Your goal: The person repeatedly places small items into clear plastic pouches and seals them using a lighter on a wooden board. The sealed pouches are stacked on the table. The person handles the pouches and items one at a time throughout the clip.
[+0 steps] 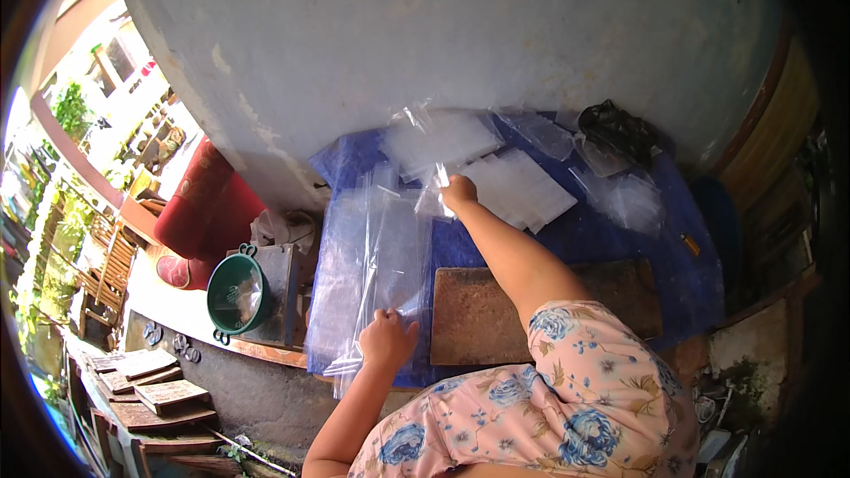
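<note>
My right hand [459,192] reaches forward and pinches the folded, shiny end of a clear plastic sheet [443,176]. My left hand [388,338] rests nearer my body with curled fingers, against a long stretch of clear plastic film [382,245] along the table's left side; whether it grips the film is hard to tell. A stack of whitish plastic sheets [521,186] lies just right of my right hand. Behind that hand is another flat stack of clear plastic [441,139]. All of this lies on a blue tarpaulin [458,242].
A worn wooden board [481,318] lies under my right arm. Rightward are crumpled clear bags [631,202], a black plastic bag [614,129] and an orange lighter [690,244]. A green colander [229,305] stands left, near a red sofa [206,212]. A wall [465,26] rises behind.
</note>
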`<state>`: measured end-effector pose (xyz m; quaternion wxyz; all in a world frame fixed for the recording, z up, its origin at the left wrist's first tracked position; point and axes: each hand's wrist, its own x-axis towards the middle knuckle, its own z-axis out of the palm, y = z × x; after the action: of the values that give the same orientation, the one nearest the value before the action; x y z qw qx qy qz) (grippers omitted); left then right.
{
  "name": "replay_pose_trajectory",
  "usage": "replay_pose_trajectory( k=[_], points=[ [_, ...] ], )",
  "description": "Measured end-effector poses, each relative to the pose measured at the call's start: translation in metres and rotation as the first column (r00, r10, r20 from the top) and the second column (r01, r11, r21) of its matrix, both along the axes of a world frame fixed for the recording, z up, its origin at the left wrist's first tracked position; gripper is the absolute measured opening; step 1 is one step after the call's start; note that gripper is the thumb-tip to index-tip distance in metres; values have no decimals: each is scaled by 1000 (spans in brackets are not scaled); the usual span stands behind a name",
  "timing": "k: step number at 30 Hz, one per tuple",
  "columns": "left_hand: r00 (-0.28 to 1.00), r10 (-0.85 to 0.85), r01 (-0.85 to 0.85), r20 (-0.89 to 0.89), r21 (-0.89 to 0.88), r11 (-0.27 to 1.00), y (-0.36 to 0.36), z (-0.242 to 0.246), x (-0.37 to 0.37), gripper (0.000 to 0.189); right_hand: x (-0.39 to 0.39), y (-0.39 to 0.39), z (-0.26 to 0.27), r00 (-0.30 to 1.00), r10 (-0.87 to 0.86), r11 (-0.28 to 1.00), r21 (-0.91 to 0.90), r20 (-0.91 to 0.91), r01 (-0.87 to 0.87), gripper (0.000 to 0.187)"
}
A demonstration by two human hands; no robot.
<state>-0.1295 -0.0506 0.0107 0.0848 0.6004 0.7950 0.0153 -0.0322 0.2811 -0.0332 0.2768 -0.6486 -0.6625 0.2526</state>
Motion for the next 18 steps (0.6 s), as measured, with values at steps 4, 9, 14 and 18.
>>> replay_pose_trajectory(
  k=[4, 9, 14, 18],
  points=[
    [999, 45, -45, 11, -34, 998, 8, 14, 10, 61, 27, -2, 31, 980, -26, 973, 218, -199, 71, 32],
    [905, -106, 28, 412, 190, 981, 28, 29, 19, 71, 98, -55, 101, 398, 73, 946, -63, -914, -317, 18],
    [-418, 89, 1, 904, -97, 995, 75, 39, 62, 55, 152, -131, 133, 225, 62, 902, -42, -972, -430, 15],
    [-601, -91, -183, 794, -26, 983, 87, 45, 109, 38, 182, -177, 133, 615, 184, 956, -5, -766, -293, 14]
  ],
)
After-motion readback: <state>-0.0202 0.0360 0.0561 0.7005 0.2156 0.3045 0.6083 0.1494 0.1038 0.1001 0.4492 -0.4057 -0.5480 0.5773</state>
